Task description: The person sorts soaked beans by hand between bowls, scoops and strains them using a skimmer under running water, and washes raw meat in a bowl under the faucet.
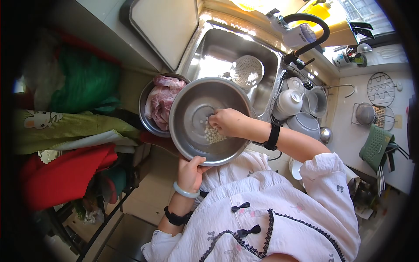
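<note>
Head view, in a kitchen: a person grips a wide steel bowl (187,105) with the left hand (190,171), thumb over the near rim, the other fingers mostly hidden below it. Small pale pieces (214,136) lie clustered on the bowl's bottom, just beside the right hand (226,122), along its left and near side. That hand's fingers are curled inward, bunched, tips down at the cluster; from where I stand, I cannot tell whether they pinch any. Left of the bowl, raw meat (163,102) fills a smaller bowl (142,114); beyond it, a strainer (247,71) rests in the sink (224,41).
</note>
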Demonstrator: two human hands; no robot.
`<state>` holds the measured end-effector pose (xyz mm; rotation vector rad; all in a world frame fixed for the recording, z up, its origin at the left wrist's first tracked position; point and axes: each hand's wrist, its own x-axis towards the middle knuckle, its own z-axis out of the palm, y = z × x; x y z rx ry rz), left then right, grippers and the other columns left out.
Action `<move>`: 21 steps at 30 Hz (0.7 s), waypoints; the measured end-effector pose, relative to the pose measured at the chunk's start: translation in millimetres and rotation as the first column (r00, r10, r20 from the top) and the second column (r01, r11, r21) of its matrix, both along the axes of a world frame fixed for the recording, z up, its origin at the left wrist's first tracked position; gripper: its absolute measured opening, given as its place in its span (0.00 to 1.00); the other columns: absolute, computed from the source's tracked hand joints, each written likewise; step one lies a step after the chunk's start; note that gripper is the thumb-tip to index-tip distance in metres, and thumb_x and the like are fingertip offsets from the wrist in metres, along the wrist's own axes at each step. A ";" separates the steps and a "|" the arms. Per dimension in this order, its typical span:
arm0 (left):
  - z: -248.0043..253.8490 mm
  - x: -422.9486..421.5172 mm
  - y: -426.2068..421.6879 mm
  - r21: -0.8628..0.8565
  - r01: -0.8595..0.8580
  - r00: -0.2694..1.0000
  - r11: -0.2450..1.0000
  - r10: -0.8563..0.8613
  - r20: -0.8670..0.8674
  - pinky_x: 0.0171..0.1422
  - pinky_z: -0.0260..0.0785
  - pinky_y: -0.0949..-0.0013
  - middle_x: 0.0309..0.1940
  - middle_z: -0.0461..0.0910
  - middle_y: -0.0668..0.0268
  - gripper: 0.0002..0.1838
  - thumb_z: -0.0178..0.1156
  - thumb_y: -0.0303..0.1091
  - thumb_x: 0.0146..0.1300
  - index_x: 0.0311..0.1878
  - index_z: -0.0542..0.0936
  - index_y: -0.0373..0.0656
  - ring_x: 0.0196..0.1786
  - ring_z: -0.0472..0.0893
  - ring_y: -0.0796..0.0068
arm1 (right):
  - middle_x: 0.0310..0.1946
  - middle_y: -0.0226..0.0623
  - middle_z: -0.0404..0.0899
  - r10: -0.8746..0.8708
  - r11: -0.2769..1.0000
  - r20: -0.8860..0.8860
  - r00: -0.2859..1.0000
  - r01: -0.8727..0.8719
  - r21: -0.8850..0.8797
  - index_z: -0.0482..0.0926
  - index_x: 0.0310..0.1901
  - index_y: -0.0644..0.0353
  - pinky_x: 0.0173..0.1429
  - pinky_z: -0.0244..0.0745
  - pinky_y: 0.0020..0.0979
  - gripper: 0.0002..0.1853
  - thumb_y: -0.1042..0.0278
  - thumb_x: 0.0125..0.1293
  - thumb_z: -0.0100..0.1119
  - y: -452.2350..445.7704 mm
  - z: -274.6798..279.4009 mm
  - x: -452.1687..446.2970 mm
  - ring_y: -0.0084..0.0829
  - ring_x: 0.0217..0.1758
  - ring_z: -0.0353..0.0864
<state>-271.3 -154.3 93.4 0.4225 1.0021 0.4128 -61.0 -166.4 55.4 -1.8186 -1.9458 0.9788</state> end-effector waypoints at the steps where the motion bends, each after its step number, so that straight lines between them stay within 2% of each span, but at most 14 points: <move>1: 0.5 0.2 0.3 0.001 0.000 1.000 1.000 0.000 0.000 0.40 0.80 0.60 0.42 0.74 0.55 0.23 0.47 0.15 0.50 0.53 0.65 0.33 0.40 0.80 0.61 | 0.26 0.41 0.73 0.000 1.000 0.000 1.000 0.000 0.001 0.76 0.28 0.60 0.38 0.72 0.39 0.06 0.76 0.46 0.55 -0.1 2.6 1.4 0.44 0.33 0.77; 7: 4.2 -2.1 4.4 -0.002 0.000 1.000 1.000 0.000 -0.008 0.40 0.80 0.59 0.41 0.74 0.55 0.23 0.47 0.15 0.50 0.53 0.65 0.33 0.40 0.80 0.61 | 0.25 0.38 0.72 -0.032 0.998 -0.166 0.986 0.042 0.054 0.75 0.27 0.62 0.33 0.73 0.33 0.07 0.79 0.41 0.57 -4.0 36.8 15.7 0.38 0.29 0.78; 9: 5.7 -3.2 4.9 0.011 -0.012 1.000 1.000 0.012 -0.013 0.40 0.80 0.60 0.41 0.74 0.55 0.23 0.47 0.15 0.50 0.53 0.64 0.33 0.40 0.80 0.61 | 0.26 0.39 0.73 -0.109 0.994 -0.235 0.966 0.109 -0.011 0.76 0.27 0.60 0.35 0.73 0.34 0.08 0.77 0.41 0.58 -7.2 48.0 20.0 0.40 0.30 0.77; 16: 7.2 -6.7 4.8 0.026 -0.046 0.999 0.999 0.047 -0.017 0.40 0.80 0.60 0.42 0.74 0.55 0.24 0.47 0.16 0.50 0.54 0.64 0.34 0.40 0.80 0.61 | 0.26 0.39 0.73 -0.147 0.988 -0.222 0.964 0.153 0.008 0.76 0.29 0.61 0.34 0.74 0.32 0.09 0.77 0.41 0.59 -18.9 58.1 28.6 0.36 0.29 0.78; 21: 8.3 -10.5 6.6 0.015 -0.055 0.998 0.998 0.055 -0.014 0.40 0.80 0.60 0.42 0.74 0.55 0.24 0.47 0.16 0.50 0.54 0.64 0.34 0.40 0.80 0.61 | 0.27 0.36 0.73 -0.259 0.962 -0.328 0.908 0.271 -0.007 0.77 0.31 0.61 0.33 0.76 0.26 0.09 0.79 0.45 0.59 -29.9 95.2 40.2 0.29 0.29 0.80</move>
